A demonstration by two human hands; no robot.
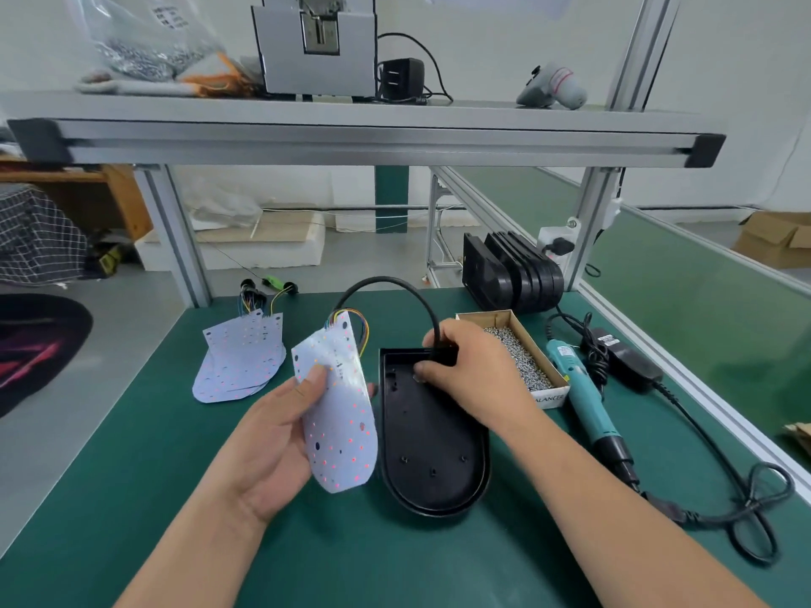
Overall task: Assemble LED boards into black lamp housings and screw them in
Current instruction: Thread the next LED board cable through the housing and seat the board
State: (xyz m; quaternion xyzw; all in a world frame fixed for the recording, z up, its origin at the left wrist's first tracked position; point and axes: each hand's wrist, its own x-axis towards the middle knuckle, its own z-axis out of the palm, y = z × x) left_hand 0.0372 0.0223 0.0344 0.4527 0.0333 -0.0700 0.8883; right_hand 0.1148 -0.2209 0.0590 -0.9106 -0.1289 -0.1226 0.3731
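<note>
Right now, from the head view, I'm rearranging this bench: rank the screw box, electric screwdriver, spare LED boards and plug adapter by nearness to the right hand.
1. Screw box, just right of the right hand.
2. Electric screwdriver, right of that box.
3. Spare LED boards, on the left.
4. Plug adapter, up on the shelf.

Black adapter [401, 79] on upper shelf [482, 118]

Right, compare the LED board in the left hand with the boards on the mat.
The held LED board is single, lifted and tilted in the left hand; the stacked LED boards lie on the mat, untouched. Both are white, with coloured wires at the straight end.
</note>
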